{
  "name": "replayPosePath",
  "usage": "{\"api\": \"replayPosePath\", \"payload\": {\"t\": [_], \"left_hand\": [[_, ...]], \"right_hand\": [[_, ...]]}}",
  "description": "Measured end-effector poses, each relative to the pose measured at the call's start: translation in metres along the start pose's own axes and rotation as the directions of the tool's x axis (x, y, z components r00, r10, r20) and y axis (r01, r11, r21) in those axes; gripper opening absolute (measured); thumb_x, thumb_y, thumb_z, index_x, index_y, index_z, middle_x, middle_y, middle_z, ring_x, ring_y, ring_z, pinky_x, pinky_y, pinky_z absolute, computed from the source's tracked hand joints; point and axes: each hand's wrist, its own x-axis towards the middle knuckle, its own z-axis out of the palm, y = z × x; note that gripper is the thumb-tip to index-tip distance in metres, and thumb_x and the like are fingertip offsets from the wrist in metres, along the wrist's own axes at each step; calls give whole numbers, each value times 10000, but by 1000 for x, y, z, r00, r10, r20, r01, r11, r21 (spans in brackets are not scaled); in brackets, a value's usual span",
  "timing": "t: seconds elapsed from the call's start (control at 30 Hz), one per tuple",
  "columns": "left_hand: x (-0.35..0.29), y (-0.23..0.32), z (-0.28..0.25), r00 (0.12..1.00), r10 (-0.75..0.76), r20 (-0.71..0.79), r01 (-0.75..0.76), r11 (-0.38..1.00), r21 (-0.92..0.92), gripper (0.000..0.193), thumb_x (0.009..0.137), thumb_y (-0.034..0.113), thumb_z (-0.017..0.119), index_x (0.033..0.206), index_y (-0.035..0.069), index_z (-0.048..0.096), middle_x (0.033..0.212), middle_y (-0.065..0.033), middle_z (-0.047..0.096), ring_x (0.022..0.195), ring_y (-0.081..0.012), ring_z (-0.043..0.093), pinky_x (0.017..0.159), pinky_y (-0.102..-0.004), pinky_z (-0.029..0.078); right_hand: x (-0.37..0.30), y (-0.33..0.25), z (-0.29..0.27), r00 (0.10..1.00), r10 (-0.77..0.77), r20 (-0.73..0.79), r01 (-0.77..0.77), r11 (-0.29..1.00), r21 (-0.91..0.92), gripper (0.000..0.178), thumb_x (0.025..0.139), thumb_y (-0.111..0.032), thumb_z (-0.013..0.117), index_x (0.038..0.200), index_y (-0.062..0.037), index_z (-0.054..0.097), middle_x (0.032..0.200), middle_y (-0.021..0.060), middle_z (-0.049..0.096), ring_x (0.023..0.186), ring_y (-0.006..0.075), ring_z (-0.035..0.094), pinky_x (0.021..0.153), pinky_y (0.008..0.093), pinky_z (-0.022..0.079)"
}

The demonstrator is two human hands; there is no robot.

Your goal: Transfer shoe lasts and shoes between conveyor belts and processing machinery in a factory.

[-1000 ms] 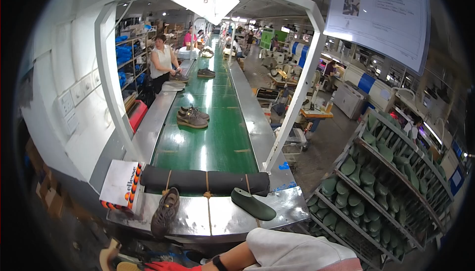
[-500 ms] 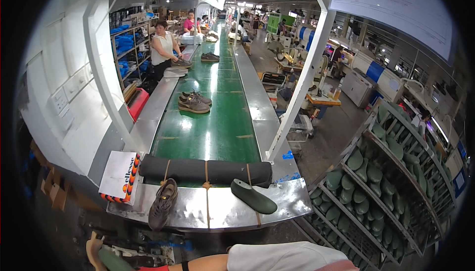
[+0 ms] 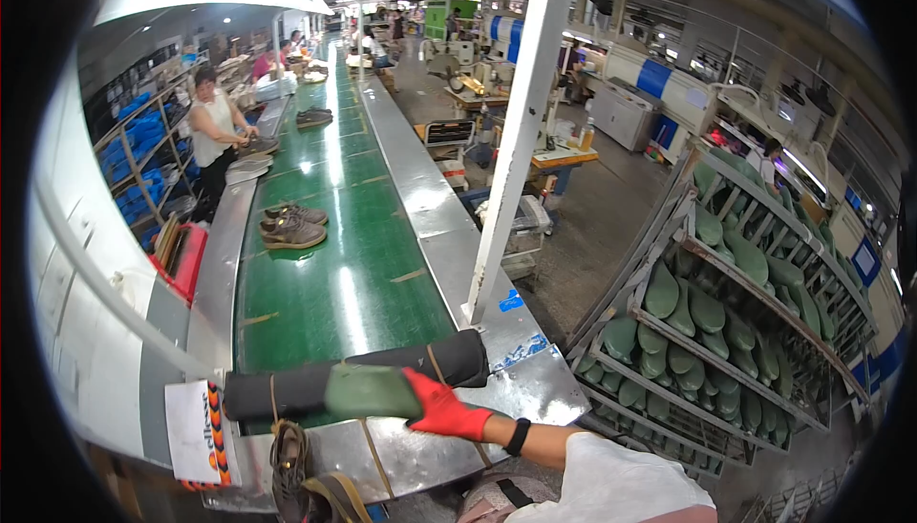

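Observation:
My right hand [image 3: 447, 410], in a red glove, is closed around one end of a green shoe last [image 3: 371, 391]. The last is somewhat blurred and hangs over the near metal ledge, in front of a black roll. My left hand is out of the picture. A brown lace-up shoe [image 3: 289, 456] stands on the ledge to the left of the last. Below it, at the lower edge, part of another brown shoe [image 3: 336, 498] shows, with its opening upward; what supports it is hidden.
The tied black roll [image 3: 296, 384] lies across the end of a green conveyor [image 3: 306, 303]. On the belt sits a pair of brown shoes [image 3: 292, 228]. A white box [image 3: 194, 432] stands at left, a post [image 3: 516, 141] at right. Racks of lasts [image 3: 707, 332] fill the right side.
My right arm has risen from the lower edge onto the ledge, and a last is now in the glove. The last that lay there is no longer seen separately. The view has turned right.

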Motion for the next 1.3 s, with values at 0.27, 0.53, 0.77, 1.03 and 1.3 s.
{"api": "replayPosePath", "payload": {"t": [0.27,0.53,0.77,1.03,1.3], "left_hand": [[184,18,53,905,-71,420,-341,471,814,710,824,668,631,1157,47,717,1301,-255,601,1249,-381,529,1034,-476,446],[252,5,69,575,-252,779,-566,564,601,709,834,657,630,1120,13,707,1153,-235,687,1137,-389,618,971,-469,494],[312,15,59,683,-164,712,-429,699,572,738,797,665,654,1079,-17,693,1133,-269,669,1093,-423,624,944,-512,490],[524,62,86,834,-228,503,324,939,-111,652,952,552,553,1127,-66,664,1090,-241,702,952,-349,662,824,-438,492],[418,85,257,627,396,671,-380,907,-181,598,1001,307,576,1414,-109,459,1469,-278,484,1378,-384,462,1158,-417,345]], "right_hand": [[-58,145,-23,935,355,16,-319,859,-400,770,815,-294,736,1471,-76,397,1410,197,497,1326,370,473,1122,464,383],[-61,93,34,992,124,-1,-115,917,-382,722,809,-464,724,1430,-178,490,1409,177,487,1302,392,451,1086,563,347],[-24,32,47,921,286,266,-65,784,-617,743,695,-456,828,1314,-164,539,1422,178,455,1318,407,419,1089,610,312],[16,48,71,906,378,189,-265,857,-442,889,624,-319,874,1405,-128,496,1345,150,569,1299,349,490,1082,502,357],[-71,42,73,980,160,118,-80,862,-501,670,696,-295,759,1318,-168,543,1386,87,501,1369,327,405,1171,519,257]]}}
